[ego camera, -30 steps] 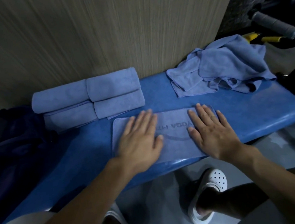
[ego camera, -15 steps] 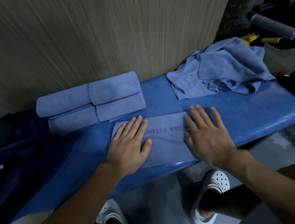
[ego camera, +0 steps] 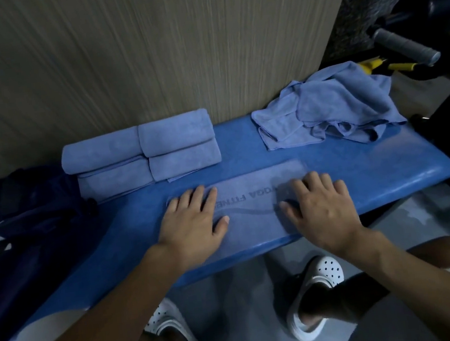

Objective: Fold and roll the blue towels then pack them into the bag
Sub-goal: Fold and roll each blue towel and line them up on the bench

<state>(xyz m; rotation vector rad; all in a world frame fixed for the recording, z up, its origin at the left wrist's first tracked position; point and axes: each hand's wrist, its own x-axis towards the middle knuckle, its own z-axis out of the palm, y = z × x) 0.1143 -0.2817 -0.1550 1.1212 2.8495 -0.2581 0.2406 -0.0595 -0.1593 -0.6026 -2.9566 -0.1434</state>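
Observation:
A folded blue towel (ego camera: 251,209) with printed lettering lies flat on the blue bench (ego camera: 388,167), near its front edge. My left hand (ego camera: 193,222) rests palm down on the towel's left end, fingers straight. My right hand (ego camera: 319,209) presses flat on its right part, fingers spread. Behind my left hand, several rolled blue towels (ego camera: 142,152) are stacked against the wall. A heap of loose blue towels (ego camera: 335,105) lies at the bench's far right. The dark bag (ego camera: 20,223) sits at the left end of the bench.
A wood-grain wall (ego camera: 147,52) rises directly behind the bench. Yellow-handled tools (ego camera: 398,65) and a grey foam-covered bar (ego camera: 404,46) lie beyond the loose heap. My feet in white perforated clogs (ego camera: 316,298) stand on the grey floor below the bench's front edge.
Both hands have slid leftward along the towel, staying flat on it. The left hand now reaches the towel's left end.

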